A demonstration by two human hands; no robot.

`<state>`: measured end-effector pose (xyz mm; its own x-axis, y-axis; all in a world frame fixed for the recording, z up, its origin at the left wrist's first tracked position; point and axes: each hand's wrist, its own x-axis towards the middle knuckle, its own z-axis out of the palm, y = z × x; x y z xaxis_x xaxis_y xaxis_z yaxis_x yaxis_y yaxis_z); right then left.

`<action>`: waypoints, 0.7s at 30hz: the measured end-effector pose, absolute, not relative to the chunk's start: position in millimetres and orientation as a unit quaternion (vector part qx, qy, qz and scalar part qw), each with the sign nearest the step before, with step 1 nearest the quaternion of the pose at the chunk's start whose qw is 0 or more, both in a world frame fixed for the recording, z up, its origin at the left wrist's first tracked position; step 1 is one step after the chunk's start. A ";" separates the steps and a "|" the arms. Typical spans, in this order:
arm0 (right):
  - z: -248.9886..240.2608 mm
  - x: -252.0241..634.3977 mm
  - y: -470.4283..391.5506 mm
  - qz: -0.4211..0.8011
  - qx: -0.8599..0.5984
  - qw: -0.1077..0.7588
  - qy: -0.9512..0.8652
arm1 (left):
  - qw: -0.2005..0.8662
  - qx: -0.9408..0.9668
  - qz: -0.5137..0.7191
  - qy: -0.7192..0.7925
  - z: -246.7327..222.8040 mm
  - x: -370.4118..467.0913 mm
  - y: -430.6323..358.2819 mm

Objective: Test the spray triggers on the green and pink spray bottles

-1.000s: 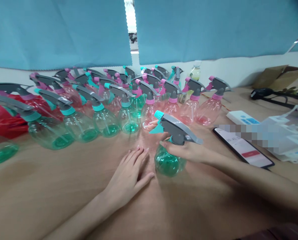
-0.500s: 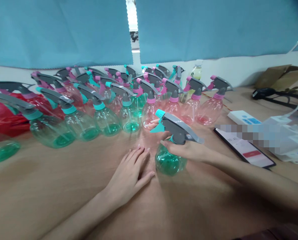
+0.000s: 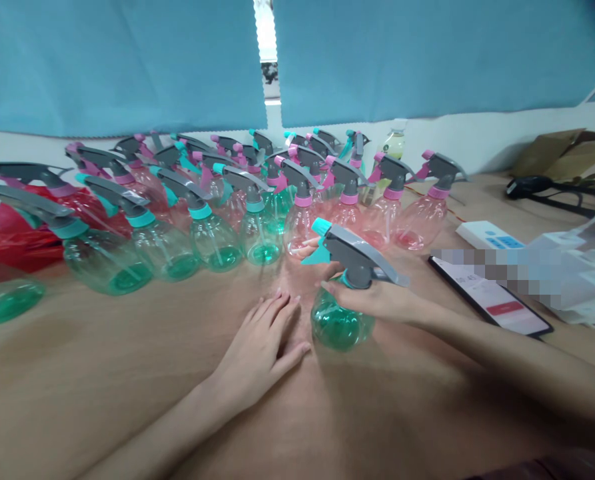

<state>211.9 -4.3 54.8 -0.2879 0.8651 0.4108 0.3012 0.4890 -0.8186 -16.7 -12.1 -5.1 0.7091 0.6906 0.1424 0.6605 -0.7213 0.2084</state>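
My right hand point(image 3: 372, 299) is wrapped around the neck of a green spray bottle point(image 3: 341, 328) with a grey and teal trigger head. The bottle stands upright at the middle of the table, its nozzle pointing left. Part of the right hand's fingers is hidden behind the trigger head. To the left of this bottle, my left hand point(image 3: 261, 343) lies flat on the wooden table point(image 3: 142, 387), fingers stretched out and holding nothing. Just beyond the hands stand a clear green bottle point(image 3: 262, 240) with a teal collar and a pink bottle point(image 3: 301, 223) with a pink collar.
Several more green and pink spray bottles point(image 3: 163, 250) stand in rows toward the wall. A red plastic bag point(image 3: 22, 233) lies at left. On the right are a phone point(image 3: 497, 300), a white box point(image 3: 487, 235), a clear plastic bag point(image 3: 577, 267) and a cardboard box point(image 3: 557, 153).
The view has shifted very slightly. Both hands and the held spray bottle keep their places on the table.
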 end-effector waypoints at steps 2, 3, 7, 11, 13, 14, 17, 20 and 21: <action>55.1 211.8 -4.6 0.311 -0.400 0.448 -0.737 | 0.070 0.922 0.105 0.366 -5.5 -16.6 -11.9; 55.3 211.9 -4.7 0.313 -0.399 0.448 -0.736 | 0.069 0.922 0.106 0.366 -5.7 -16.4 -11.9; 53.5 212.7 -3.8 0.329 -0.395 0.443 -0.734 | 0.065 0.923 0.106 0.365 -5.5 -15.8 -11.9; 48.8 213.6 -0.3 0.319 -0.385 0.447 -0.742 | 0.066 0.922 0.107 0.365 -4.6 -15.7 -12.4; 47.1 213.6 1.5 0.324 -0.378 0.446 -0.744 | 0.067 0.922 0.105 0.366 -4.4 -15.7 -12.4; 46.6 213.4 2.3 0.330 -0.378 0.442 -0.744 | 0.068 0.922 0.105 0.366 -4.5 -15.7 -12.4; 46.5 212.9 3.4 0.342 -0.378 0.436 -0.742 | 0.069 0.922 0.104 0.367 -4.8 -15.8 -12.2; 47.8 212.6 3.4 0.350 -0.387 0.424 -0.740 | 0.069 0.922 0.104 0.366 -5.0 -15.9 -12.0; 48.4 212.7 3.3 0.353 -0.394 0.417 -0.739 | 0.069 0.922 0.104 0.365 -5.0 -16.0 -12.0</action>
